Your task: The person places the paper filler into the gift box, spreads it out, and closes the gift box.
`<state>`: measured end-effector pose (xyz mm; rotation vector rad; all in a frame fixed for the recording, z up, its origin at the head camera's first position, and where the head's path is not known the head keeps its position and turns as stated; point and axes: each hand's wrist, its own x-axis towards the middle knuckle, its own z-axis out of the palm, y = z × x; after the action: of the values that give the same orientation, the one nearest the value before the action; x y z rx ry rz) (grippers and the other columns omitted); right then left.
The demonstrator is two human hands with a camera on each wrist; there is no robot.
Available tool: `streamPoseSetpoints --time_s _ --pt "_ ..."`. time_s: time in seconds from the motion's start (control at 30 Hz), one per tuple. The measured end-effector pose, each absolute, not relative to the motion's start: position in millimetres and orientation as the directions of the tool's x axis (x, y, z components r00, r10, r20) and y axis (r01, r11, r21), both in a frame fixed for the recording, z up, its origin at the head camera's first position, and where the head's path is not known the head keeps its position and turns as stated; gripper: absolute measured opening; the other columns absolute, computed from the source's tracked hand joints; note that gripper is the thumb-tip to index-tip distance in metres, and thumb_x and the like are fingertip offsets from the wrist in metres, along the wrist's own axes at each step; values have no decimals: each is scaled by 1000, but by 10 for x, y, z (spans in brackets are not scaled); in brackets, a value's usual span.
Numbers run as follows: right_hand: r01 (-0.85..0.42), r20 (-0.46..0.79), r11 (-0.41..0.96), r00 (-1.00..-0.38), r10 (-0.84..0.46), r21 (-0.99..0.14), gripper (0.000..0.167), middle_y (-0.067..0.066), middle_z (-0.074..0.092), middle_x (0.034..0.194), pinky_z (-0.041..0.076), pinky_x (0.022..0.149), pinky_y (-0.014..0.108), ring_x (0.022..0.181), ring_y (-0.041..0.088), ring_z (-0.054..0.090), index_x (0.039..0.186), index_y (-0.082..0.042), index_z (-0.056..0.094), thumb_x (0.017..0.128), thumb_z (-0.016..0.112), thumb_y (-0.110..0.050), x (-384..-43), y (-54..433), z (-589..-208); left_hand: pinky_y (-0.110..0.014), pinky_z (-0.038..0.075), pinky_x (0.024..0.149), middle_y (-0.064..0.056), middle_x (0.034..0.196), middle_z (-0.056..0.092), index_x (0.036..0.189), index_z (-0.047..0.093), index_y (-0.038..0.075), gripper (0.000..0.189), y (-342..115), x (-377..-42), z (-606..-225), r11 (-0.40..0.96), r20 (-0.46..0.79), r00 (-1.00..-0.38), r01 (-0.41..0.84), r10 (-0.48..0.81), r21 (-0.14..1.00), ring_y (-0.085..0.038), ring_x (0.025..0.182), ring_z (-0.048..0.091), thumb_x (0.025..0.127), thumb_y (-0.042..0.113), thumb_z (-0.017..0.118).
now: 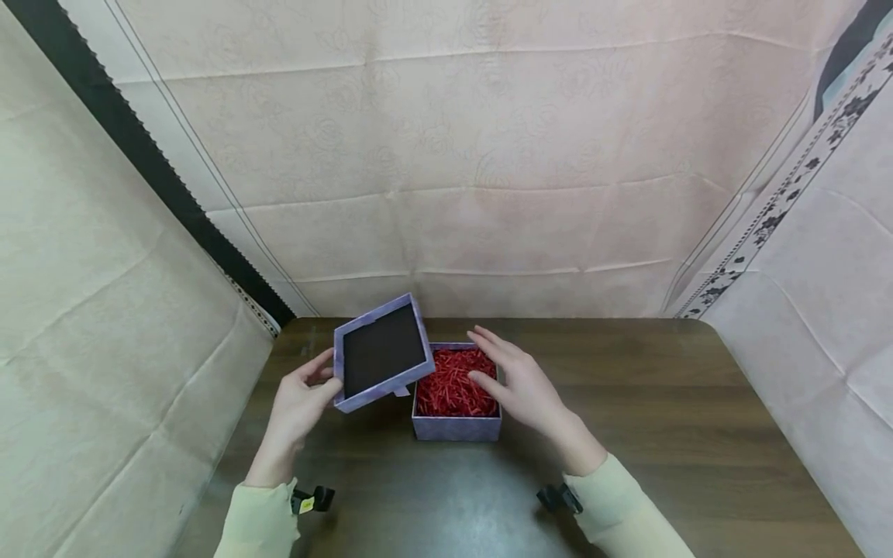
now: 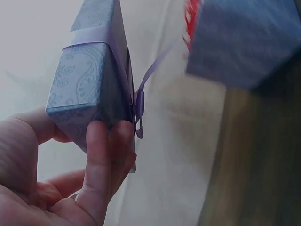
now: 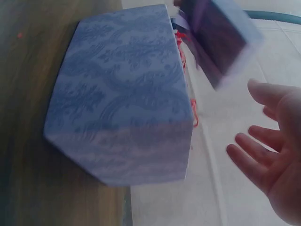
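Observation:
My left hand (image 1: 300,403) grips the left edge of a lavender box lid (image 1: 382,387), tilted with its black inside facing up toward the head camera. A purple ribbon (image 2: 91,36) with a small bow wraps the lid in the left wrist view. Just to the right stands the matching gift box (image 1: 456,428) on the table, filled with red shredded paper (image 1: 453,384). My right hand (image 1: 519,380) hovers by the box's right side, fingers spread and holding nothing. In the right wrist view, the box's patterned outer wall (image 3: 127,80) is apart from the fingers (image 3: 256,153).
A brown wooden table (image 1: 663,434) lies beneath. Pale cloth hangs behind the table (image 1: 488,170) and along both sides. A dark strip (image 1: 160,170) runs down the left cloth, and a floral border (image 1: 774,217) the right one. Wrist cameras (image 1: 314,500) sit at both sleeves.

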<state>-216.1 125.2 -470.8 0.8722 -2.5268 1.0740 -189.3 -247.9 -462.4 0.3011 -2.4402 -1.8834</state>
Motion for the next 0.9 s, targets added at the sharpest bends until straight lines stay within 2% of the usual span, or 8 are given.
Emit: streamPoseSetpoints --time_s 0.3,0.47,0.57,0.7,0.8,0.87,0.9 --pt "-703 608 523 -698 -378 -482 73 8 47 166 48 113 56 144 32 53 159 -14 54 94 84 -8 -2234 1116 -4716 -27 61 74 -24 125 69 152 60 7 57 -2113 -1856 -4502 207 -76 -997 -79 -24 975 -16 85 75 96 2 69" --pt "-736 667 526 -648 -367 -426 74 8 50 164 52 109 53 141 32 55 154 -15 60 88 80 9 -2238 1142 -4743 -29 61 78 -23 125 69 151 61 7 56 -1998 -1819 -4460 196 -83 -995 -72 48 978 -22 87 77 96 5 71" --pt "-738 693 525 -638 -336 -425 70 6 53 161 55 105 52 140 31 56 149 -15 65 86 79 12 -2226 1172 -4745 -29 62 79 -22 126 68 151 61 8 54 -1953 -1808 -4447 189 -88 -994 -74 67 979 -23 88 76 98 8 72" --pt "-718 707 520 -653 -274 -462 63 4 56 158 58 101 50 138 30 58 143 -16 70 87 80 12 -2207 1200 -4739 -32 62 82 -23 130 67 151 60 7 47 -1931 -1805 -4457 125 -81 -991 -68 102 990 -22 94 74 107 21 68" --pt "-697 703 515 -674 -229 -500 59 4 59 155 62 81 37 136 29 61 140 -16 72 89 78 12 -2188 1210 -4724 -36 62 87 -24 138 65 152 59 4 49 -1929 -1807 -4485 43 -41 -990 -35 138 998 -22 99 73 112 32 59" --pt "-680 697 511 -689 -200 -526 58 4 62 152 55 64 28 129 28 66 139 -16 72 89 77 12 -2176 1214 -4718 -39 61 91 -24 144 62 153 57 2 50 -1926 -1810 -4510 -3 7 -987 7 159 1000 -21 103 72 114 34 53" --pt "-672 692 506 -697 -185 -541 57 5 63 151 48 56 26 116 27 71 139 -15 72 89 76 12 -2170 1216 -4717 -39 60 92 -24 146 61 153 56 1 50 -1922 -1812 -4522 -16 37 -985 35 167 999 -20 105 72 115 34 52"
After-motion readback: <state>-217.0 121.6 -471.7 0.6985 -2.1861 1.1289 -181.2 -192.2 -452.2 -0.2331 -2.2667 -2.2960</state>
